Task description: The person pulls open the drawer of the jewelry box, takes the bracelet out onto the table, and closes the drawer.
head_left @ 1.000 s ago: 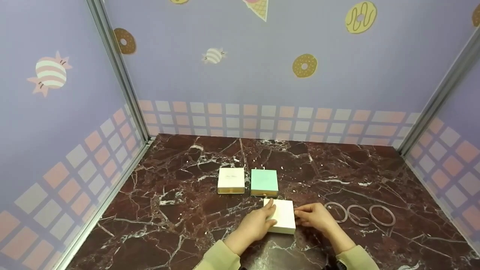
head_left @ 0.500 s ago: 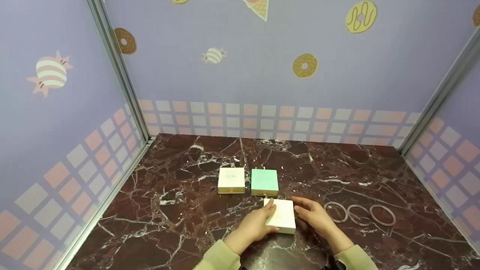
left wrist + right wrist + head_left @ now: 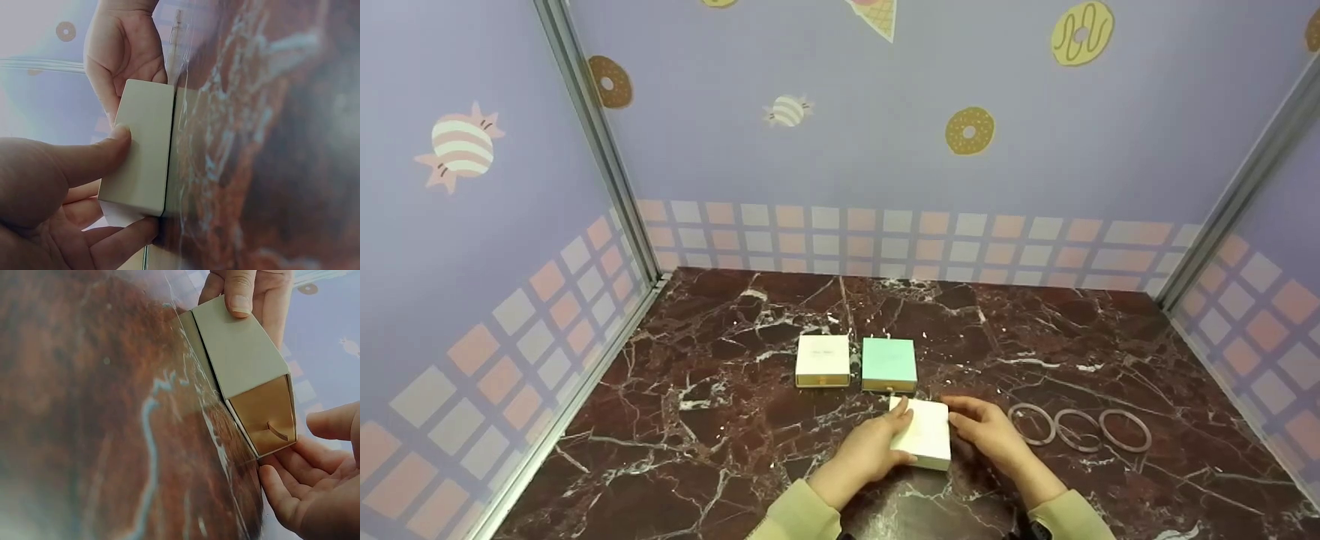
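Note:
A small white drawer box (image 3: 924, 433) lies on the marble table in front of the person. My left hand (image 3: 874, 444) grips it from the left, thumb on the near side and fingers over the far side. In the right wrist view the box's right end shows a gold drawer front (image 3: 264, 417) with a small ribbon tab (image 3: 278, 432), flush with the sleeve. My right hand (image 3: 988, 429) is beside that end, fingers extended behind the far right corner and thumb apart from the ribbon tab. It holds nothing.
Just beyond stand a cream box (image 3: 823, 357) and a mint green box (image 3: 889, 361), gold fronts facing the person. Several pale rings, one of them a bangle-like ring (image 3: 1125, 431), lie on the table (image 3: 720, 465) to the right. Patterned walls (image 3: 840, 165) enclose the table.
The right hand's fingers were together at the drawer end; they have spread and moved forward to the far right corner. The box has turned slightly. The left thumb has shifted along the near side.

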Demonstrator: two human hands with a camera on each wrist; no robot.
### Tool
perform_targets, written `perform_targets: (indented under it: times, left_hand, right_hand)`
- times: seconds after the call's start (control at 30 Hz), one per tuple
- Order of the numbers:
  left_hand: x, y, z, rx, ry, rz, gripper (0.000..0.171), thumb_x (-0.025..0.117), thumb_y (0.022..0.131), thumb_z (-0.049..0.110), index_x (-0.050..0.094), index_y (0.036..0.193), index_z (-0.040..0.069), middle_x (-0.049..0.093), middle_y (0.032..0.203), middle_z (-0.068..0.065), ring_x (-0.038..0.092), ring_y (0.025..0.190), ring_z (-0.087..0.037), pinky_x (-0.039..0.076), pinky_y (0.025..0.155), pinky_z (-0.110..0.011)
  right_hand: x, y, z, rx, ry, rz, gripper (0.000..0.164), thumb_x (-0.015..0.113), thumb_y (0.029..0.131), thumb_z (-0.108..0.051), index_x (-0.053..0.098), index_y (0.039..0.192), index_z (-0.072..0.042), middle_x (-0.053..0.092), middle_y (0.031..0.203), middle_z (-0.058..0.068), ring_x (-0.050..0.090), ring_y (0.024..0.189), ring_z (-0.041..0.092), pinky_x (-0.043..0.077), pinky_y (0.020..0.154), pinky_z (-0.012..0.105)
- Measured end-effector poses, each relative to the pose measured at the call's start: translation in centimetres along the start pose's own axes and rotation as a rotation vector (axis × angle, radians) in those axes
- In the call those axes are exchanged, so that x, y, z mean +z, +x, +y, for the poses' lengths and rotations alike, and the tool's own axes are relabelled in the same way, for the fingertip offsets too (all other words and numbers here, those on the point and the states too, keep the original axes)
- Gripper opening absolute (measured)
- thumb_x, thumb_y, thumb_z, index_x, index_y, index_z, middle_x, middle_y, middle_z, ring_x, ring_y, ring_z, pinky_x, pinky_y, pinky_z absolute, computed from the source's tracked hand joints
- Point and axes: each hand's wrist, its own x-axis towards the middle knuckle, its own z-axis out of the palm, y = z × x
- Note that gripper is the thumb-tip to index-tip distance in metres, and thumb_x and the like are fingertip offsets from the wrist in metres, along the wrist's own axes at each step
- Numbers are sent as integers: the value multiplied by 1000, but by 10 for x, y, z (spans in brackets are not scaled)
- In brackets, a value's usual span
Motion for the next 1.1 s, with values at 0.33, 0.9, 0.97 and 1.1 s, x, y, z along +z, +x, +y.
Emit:
perform_targets:
  times: [0.33, 0.9, 0.97, 1.1]
  left_hand:
    - [0, 3, -2, -59, -84, 40, 83, 89, 77, 20, 52, 150, 6, 45, 161, -11, 57, 137, -37, 51, 113, -45]
    - [-5, 4, -6, -220, -174, 78, 78, 82, 87, 15, 45, 153, -4, 65, 137, -26, 71, 107, -36, 58, 79, -38]
    - [-6, 4, -6, -217, -209, 69, 76, 80, 89, 9, 43, 154, -5, 63, 138, -28, 70, 105, -37, 51, 72, -35]
    - [-6, 5, -7, -188, -265, 53, 62, 64, 98, 0, 39, 154, -7, 64, 133, -32, 70, 103, -43, 47, 67, -37]
  right_hand:
    - [1, 0, -3, 102, -174, 228, 20, 72, 95, -12, 77, 107, 3, 76, 95, 10, 61, 73, 11, 51, 63, 20]
    - [-8, -9, -13, 51, -214, 12, 42, 76, 88, -6, 65, 121, 18, 76, 94, 19, 63, 64, 11, 50, 52, 17]
    - [-7, -10, -14, 51, -221, -14, 45, 76, 89, -6, 63, 123, 20, 76, 95, 20, 63, 64, 10, 51, 52, 17]
    - [-5, -12, -18, 96, -218, -89, 54, 78, 88, -10, 57, 128, 21, 74, 89, 14, 65, 63, 8, 55, 53, 19]
